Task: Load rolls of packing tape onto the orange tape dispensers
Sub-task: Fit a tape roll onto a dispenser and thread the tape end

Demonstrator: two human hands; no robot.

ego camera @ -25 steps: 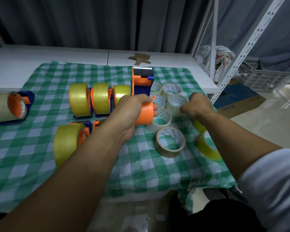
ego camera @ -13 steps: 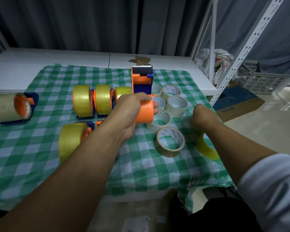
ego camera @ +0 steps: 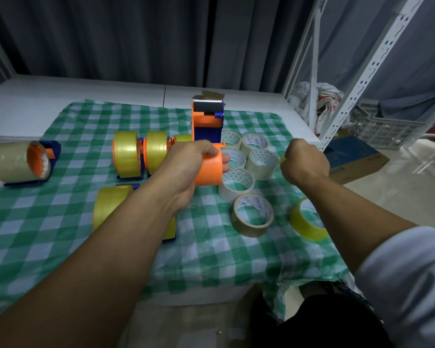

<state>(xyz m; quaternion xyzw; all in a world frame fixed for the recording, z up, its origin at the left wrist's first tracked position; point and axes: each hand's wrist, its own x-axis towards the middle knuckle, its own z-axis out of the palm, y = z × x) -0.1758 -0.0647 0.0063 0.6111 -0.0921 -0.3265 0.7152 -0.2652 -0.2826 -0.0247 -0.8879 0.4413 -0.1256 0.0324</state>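
Observation:
My left hand (ego camera: 186, 167) grips the empty orange spool (ego camera: 210, 170) of an orange and blue tape dispenser (ego camera: 207, 121), held above the green checked cloth (ego camera: 60, 217). My right hand (ego camera: 304, 163) is a closed fist to its right, raised off the cloth; a yellow edge of a tape roll (ego camera: 283, 159) peeks out at its left side, the rest hidden. Loose clear rolls (ego camera: 261, 163) lie between the hands, one tan roll (ego camera: 252, 214) nearer me, and a yellow roll (ego camera: 305, 222) lies under my right forearm.
Loaded dispensers with yellow tape (ego camera: 126, 154) stand left of my left hand, another (ego camera: 111, 202) lies under my left forearm, and one with clear tape (ego camera: 18, 162) sits at the cloth's far left. A white metal rack (ego camera: 357, 81) and a crate (ego camera: 387, 129) stand at right.
My right hand went down to the yellow rolls at the cloth's right edge, closed there, and has now risen back toward the dispenser. One fewer yellow roll lies there. My left hand held still.

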